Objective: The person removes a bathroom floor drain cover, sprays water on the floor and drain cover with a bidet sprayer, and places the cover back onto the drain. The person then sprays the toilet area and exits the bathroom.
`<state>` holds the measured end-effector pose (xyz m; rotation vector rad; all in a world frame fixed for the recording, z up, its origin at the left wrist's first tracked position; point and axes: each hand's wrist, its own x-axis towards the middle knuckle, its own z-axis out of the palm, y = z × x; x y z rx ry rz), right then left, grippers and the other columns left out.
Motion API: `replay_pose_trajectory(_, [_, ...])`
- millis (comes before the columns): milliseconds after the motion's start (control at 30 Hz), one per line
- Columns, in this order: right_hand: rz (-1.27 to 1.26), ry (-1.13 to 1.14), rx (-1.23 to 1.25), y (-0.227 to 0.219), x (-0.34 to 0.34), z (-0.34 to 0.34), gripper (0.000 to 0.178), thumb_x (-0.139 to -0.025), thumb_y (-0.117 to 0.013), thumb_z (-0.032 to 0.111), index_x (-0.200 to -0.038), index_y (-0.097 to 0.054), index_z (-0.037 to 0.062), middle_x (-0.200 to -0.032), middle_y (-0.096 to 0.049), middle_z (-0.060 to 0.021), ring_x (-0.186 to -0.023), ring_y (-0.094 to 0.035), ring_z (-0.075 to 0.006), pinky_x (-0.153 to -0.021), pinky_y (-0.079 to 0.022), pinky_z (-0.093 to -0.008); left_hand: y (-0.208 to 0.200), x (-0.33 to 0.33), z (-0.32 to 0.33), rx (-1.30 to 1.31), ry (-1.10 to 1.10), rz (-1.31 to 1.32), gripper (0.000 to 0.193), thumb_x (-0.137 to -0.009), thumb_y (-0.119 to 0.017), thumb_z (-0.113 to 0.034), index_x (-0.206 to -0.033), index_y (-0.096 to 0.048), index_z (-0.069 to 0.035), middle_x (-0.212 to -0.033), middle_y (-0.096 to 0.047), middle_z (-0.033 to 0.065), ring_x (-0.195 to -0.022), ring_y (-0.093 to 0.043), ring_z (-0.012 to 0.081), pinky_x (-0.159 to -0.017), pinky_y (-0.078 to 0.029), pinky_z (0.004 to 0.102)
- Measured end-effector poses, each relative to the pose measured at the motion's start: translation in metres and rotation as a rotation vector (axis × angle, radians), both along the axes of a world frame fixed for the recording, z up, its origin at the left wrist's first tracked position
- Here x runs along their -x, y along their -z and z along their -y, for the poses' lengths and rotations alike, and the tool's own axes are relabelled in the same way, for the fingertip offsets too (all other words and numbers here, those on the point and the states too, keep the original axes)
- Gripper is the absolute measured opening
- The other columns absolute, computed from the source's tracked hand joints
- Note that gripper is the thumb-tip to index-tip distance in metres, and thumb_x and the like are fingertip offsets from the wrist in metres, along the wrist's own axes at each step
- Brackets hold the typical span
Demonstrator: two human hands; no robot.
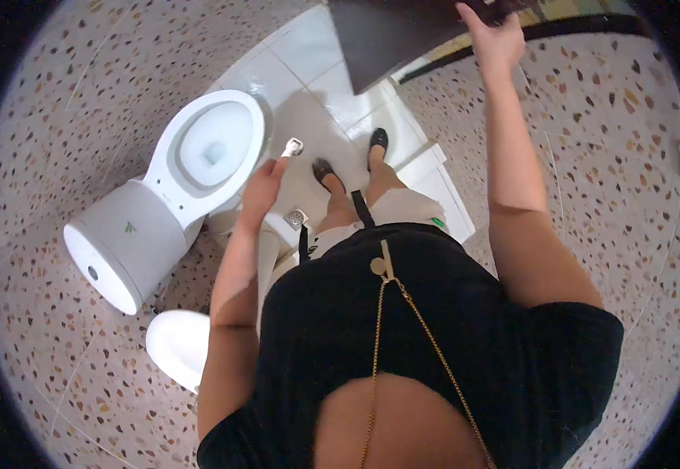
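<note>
My left hand (262, 191) is closed around a small white object with a squared loop at its end (294, 146). The fist hides the rest of it, and its kind is unclear. This hand is just right of the white toilet (248, 152), whose seat ring is down and whose bowl shows water. At the upper right, my right hand (499, 43) is stretched out to the dark brown door (387, 39). Its thumb stands apart from the fingers and overlaps the door panel. Some fingertips are hard to make out.
A white tank (125, 242) backs the toilet, and a white rounded bin lid (177, 348) lies below it. White floor tiles (332, 62) hold a round drain (296, 217). Speckled stone walls (590, 117) enclose both sides. A raised white step (453, 199) runs along the right.
</note>
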<state>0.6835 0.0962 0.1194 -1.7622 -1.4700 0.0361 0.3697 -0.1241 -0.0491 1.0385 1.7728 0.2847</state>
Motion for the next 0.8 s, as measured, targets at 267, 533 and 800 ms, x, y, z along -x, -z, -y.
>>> replay_pose_trajectory(267, [-0.128,-0.123,-0.127,0.045,0.010,0.005,0.058,-0.064,-0.076,0.044,-0.091,-0.054,-0.0028,-0.092,-0.062,-0.0145,-0.077,-0.058,-0.0237,-0.073,-0.046,-0.0347,-0.025,0.059,0.093,-0.206,-0.253,-0.265,0.037,-0.083,-0.052,-0.035,-0.100,-0.051,-0.003,-0.093,-0.057,0.0201,-0.086,-0.055,0.0378,-0.077,-0.043,0.0431])
replay_pose_trajectory(533, [-0.226,-0.286,-0.121,0.045,0.043,0.012,0.054,-0.067,-0.076,0.035,-0.092,-0.052,-0.0071,-0.094,-0.059,-0.0169,-0.078,-0.057,-0.0214,-0.071,-0.048,-0.0338,-0.128,0.245,0.246,-0.762,-1.126,-0.478,0.016,-0.070,-0.066,-0.003,-0.085,-0.061,0.000,-0.073,-0.063,0.0057,-0.063,-0.057,0.0118,-0.056,-0.045,0.0243])
replay_pose_trajectory(800, [0.066,-0.185,-0.116,0.051,0.056,0.005,0.068,-0.064,-0.076,0.045,-0.095,-0.050,-0.0102,-0.093,-0.057,-0.0204,-0.081,-0.056,-0.0239,-0.073,-0.046,-0.0366,-0.179,0.378,0.362,-0.922,-1.367,-0.843,0.023,-0.067,-0.075,-0.013,-0.081,-0.058,-0.003,-0.065,-0.059,0.0032,-0.054,-0.050,0.0088,-0.052,-0.040,0.0223])
